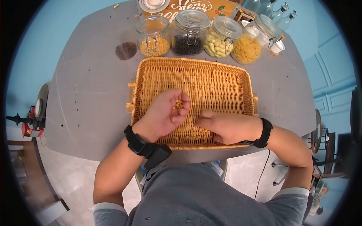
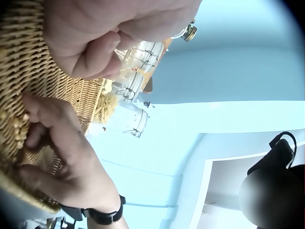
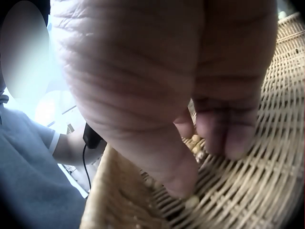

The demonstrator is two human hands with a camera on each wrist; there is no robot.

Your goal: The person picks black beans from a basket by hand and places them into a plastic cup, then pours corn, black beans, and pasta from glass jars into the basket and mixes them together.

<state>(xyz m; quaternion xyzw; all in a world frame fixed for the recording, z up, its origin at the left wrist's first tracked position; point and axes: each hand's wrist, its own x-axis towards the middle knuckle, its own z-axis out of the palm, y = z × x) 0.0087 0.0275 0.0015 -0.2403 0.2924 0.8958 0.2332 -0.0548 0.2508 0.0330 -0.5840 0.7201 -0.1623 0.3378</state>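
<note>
A wicker tray (image 1: 158,75) holds scattered yellow kernels (image 1: 196,132) near its front edge. Above the tray, the left hand (image 1: 162,113) is cupped palm up, its fingers curled round a small heap of yellow kernels (image 1: 178,104). The right hand (image 1: 233,127) reaches down to the tray's front part, fingers bent over the loose kernels. In the right wrist view the thumb and fingertips of the right hand (image 3: 195,152) stand apart, with kernels (image 3: 196,148) between and beside them. The left wrist view shows the left hand (image 2: 105,33) above the right hand (image 2: 71,152).
Behind the tray stand glass jars: an open one with yellow kernels (image 1: 158,46), then closed ones with black beans (image 1: 186,45), pale green pieces (image 1: 218,45) and yellow pasta (image 1: 246,49). A small dark heap (image 1: 126,51) lies left of them on the grey table (image 1: 90,86). Bottles (image 1: 277,15) stand back right.
</note>
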